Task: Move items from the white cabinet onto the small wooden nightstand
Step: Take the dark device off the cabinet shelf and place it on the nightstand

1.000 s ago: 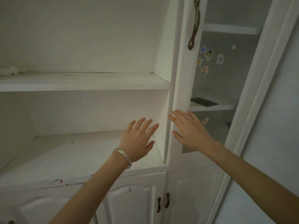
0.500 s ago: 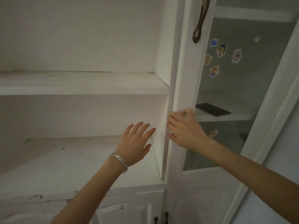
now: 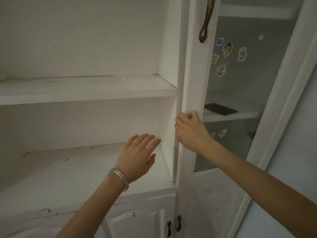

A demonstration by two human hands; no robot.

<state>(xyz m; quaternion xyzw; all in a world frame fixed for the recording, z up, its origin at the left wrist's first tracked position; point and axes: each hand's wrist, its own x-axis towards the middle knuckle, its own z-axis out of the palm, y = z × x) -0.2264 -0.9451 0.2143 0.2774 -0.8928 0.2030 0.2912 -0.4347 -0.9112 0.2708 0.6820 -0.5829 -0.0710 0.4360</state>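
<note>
The white cabinet (image 3: 85, 91) fills the view, with two open shelves to the left of its glass door (image 3: 193, 83). The right hand (image 3: 192, 131) grips the door's left frame edge, fingers curled closed around that edge, below the bronze door handle (image 3: 206, 19). The left hand (image 3: 137, 157) hovers over the lower open shelf (image 3: 68, 172) just left of the door edge, fingers extended and spread, holding nothing; whether the fingertips touch the shelf's side wall cannot be determined. A silver bangle (image 3: 120, 178) sits on the left wrist. Behind the door's glass, a dark flat item (image 3: 221, 109) lies on an inner shelf, right of the right hand. Cartoon stickers (image 3: 227, 48) are fixed to the glass above that item. Below the door, two small dark handles (image 3: 174, 225) mark the lower cupboard doors. The wooden nightstand is outside the view.
</note>
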